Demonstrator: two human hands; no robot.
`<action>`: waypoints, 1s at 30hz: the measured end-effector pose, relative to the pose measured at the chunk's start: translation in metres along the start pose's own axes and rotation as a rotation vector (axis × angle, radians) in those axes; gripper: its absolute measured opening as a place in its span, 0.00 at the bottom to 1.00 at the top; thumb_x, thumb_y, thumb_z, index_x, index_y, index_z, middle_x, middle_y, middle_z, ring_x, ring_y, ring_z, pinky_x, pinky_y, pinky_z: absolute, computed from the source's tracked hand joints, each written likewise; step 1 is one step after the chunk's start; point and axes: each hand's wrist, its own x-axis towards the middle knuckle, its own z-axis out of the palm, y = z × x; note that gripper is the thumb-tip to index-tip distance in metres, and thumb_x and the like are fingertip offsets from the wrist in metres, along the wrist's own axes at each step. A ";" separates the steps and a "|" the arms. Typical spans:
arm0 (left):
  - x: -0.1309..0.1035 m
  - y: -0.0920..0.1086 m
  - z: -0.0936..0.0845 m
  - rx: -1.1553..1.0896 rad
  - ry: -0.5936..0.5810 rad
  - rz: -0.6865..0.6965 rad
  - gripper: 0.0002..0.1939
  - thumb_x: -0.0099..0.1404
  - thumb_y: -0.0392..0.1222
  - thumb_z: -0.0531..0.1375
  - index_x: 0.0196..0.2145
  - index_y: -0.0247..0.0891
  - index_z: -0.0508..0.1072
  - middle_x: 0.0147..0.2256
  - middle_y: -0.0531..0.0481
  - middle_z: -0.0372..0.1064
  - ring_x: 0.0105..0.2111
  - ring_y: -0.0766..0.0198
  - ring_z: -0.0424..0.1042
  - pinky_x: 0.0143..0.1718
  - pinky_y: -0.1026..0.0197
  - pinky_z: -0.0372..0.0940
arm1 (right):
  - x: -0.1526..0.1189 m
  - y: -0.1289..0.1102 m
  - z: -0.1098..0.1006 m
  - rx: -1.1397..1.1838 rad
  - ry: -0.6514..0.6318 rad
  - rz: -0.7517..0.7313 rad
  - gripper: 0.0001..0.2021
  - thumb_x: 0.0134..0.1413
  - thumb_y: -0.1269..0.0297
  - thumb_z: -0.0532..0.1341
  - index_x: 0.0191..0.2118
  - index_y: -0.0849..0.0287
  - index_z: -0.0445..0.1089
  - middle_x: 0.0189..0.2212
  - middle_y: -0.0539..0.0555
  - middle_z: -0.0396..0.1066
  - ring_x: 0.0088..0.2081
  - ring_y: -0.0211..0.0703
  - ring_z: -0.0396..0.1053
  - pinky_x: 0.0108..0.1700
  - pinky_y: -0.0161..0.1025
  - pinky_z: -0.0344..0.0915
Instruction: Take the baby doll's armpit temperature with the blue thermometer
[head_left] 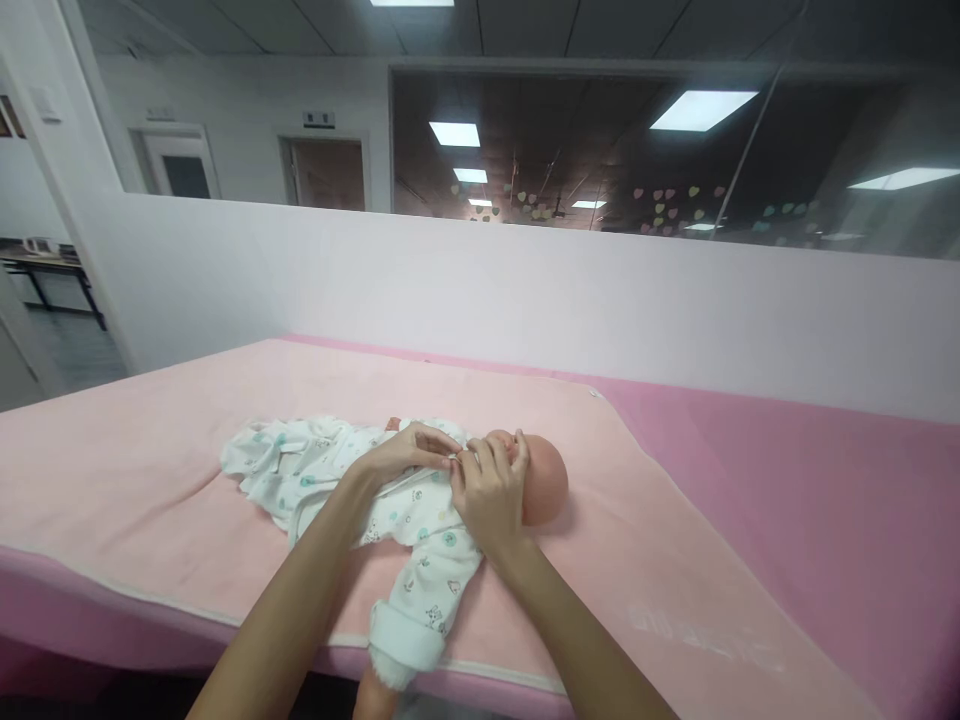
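A baby doll lies on its back on a peach-pink mat, head toward the right. It wears a white baby outfit printed with small green and grey figures. At the neckline, my left hand pinches the outfit's edge between thumb and fingers. My right hand meets it there, its fingers bent on the collar beside the doll's chin and hiding part of the face. The fingertips nearly touch, and the fastening between them is too small to make out. One doll arm in a cuffed sleeve reaches toward me.
The mat covers a darker pink padded surface, whose front edge is close to me. A white low wall with glass above it runs along the back. At far left, a table stands beyond a doorway.
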 end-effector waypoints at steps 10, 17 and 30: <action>0.003 -0.007 -0.004 0.044 0.028 0.004 0.18 0.45 0.28 0.63 0.37 0.34 0.75 0.32 0.48 0.73 0.35 0.63 0.69 0.36 0.64 0.63 | 0.001 -0.003 0.002 0.003 -0.035 0.001 0.06 0.55 0.70 0.53 0.30 0.59 0.65 0.32 0.53 0.68 0.37 0.42 0.61 0.57 0.55 0.43; 0.003 -0.007 -0.003 -0.035 0.070 -0.004 0.17 0.42 0.26 0.63 0.33 0.34 0.75 0.28 0.50 0.73 0.30 0.65 0.70 0.34 0.65 0.63 | 0.002 -0.003 -0.002 0.014 -0.079 -0.061 0.06 0.55 0.73 0.51 0.33 0.60 0.65 0.33 0.54 0.67 0.38 0.42 0.61 0.57 0.56 0.42; 0.005 -0.006 0.000 -0.055 0.050 0.009 0.23 0.39 0.23 0.58 0.36 0.35 0.74 0.23 0.54 0.69 0.25 0.68 0.66 0.27 0.69 0.58 | 0.003 -0.006 -0.002 0.113 -0.008 -0.028 0.06 0.57 0.70 0.52 0.35 0.59 0.65 0.29 0.52 0.68 0.35 0.40 0.61 0.54 0.51 0.47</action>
